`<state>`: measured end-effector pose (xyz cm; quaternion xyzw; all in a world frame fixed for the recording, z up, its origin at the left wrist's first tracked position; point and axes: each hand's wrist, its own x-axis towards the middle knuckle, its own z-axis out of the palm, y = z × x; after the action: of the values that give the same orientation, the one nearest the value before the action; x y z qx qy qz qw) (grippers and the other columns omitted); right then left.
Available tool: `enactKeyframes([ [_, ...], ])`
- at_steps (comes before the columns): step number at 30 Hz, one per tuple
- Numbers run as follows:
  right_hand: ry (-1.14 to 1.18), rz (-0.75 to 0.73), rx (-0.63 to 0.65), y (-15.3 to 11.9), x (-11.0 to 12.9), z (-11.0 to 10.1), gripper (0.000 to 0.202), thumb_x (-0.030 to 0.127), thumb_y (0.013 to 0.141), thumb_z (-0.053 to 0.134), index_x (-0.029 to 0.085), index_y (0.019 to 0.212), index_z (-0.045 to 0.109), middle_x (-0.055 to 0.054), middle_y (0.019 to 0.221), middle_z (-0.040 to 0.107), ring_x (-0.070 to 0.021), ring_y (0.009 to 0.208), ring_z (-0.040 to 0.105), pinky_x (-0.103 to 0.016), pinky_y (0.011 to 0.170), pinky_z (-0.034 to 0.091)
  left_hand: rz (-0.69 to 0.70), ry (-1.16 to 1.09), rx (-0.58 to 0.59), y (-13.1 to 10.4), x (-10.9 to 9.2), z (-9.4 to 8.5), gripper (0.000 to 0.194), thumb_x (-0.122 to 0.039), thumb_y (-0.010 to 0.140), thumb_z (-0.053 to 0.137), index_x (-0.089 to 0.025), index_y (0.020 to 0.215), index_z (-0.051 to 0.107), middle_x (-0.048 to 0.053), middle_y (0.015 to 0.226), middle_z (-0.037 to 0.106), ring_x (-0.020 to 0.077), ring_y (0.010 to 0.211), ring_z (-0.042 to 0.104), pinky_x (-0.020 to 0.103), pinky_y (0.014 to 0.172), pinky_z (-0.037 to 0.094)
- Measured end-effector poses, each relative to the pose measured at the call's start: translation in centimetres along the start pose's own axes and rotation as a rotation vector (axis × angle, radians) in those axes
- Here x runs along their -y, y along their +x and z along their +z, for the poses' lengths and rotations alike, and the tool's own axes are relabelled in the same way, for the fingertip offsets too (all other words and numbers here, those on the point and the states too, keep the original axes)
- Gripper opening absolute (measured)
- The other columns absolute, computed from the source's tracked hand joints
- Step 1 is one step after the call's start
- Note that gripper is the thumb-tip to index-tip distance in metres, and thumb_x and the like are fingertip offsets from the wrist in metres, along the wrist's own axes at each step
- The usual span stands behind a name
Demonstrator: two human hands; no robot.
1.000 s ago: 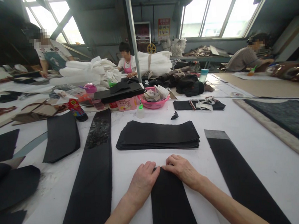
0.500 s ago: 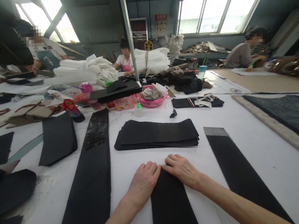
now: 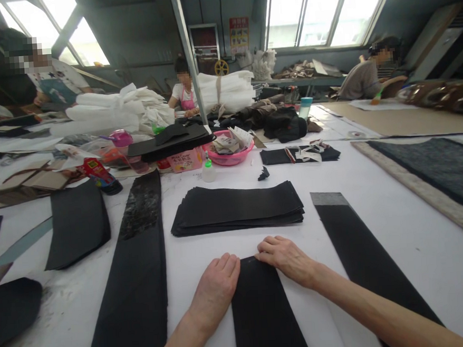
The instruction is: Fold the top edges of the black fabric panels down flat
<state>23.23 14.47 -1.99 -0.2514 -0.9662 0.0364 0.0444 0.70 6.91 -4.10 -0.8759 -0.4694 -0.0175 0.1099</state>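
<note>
A long black strip of sheet material (image 3: 260, 309) lies in front of me, running toward the lower edge of the view. My left hand (image 3: 216, 283) is closed at its far left corner, fingers curled together over the edge. At the far right corner my right hand (image 3: 287, 259) pinches the edge between thumb and curled fingers. Just beyond both hands rests a stack of black rectangular pieces (image 3: 237, 207). To the right lies another black strip with a grey end (image 3: 364, 254). On the left is a stack of long black strips (image 3: 132, 286) with a shiny far end.
Farther back stand a small green-tipped bottle (image 3: 208, 171), a pink basin (image 3: 232, 155) and a black bundle with white ties (image 3: 301, 154). More black pieces (image 3: 76, 224) lie left. White rolls (image 3: 225, 89) and several people occupy the far side. The table (image 3: 413, 224) is white.
My hands have moved apart from the middle of the strip's far edge toward its two corners. The whole view has shifted slightly, so things stand farther left.
</note>
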Motion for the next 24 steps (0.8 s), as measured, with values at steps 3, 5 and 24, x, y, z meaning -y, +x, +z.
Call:
enactKeyframes([
  [3,0.017,0.008,-0.008,-0.2,-0.2,-0.1,0.018,0.016,0.097,0.05,0.022,0.106,0.064,-0.002,0.098,0.063,-0.0171,0.09,0.053,-0.029,0.081,0.043,-0.007,0.008,0.001,-0.2,0.1,0.2,0.038,0.002,0.088,0.044,-0.01,0.122,0.055,0.013,0.118,0.063,0.0268,0.109,0.06,0.039,0.09,0.051],
  [5,0.023,0.009,-0.017,-0.4,-0.3,-0.2,0.018,0.016,0.097,0.049,0.022,0.104,0.064,-0.002,0.097,0.063,-0.0169,0.089,0.053,-0.029,0.08,0.043,-0.007,0.02,-0.001,-0.4,0.1,0.3,0.039,0.003,0.087,0.043,-0.01,0.122,0.056,0.013,0.118,0.064,0.0271,0.109,0.061,0.039,0.09,0.052],
  [24,0.049,0.074,-0.019,-2.6,-1.3,0.4,0.021,0.014,0.098,0.047,0.021,0.109,0.063,-0.003,0.101,0.062,-0.0169,0.09,0.055,-0.029,0.079,0.045,0.019,0.137,-0.207,-2.3,0.5,1.0,0.05,0.011,0.072,0.037,-0.004,0.111,0.064,0.017,0.112,0.069,0.028,0.103,0.067,0.039,0.087,0.059],
])
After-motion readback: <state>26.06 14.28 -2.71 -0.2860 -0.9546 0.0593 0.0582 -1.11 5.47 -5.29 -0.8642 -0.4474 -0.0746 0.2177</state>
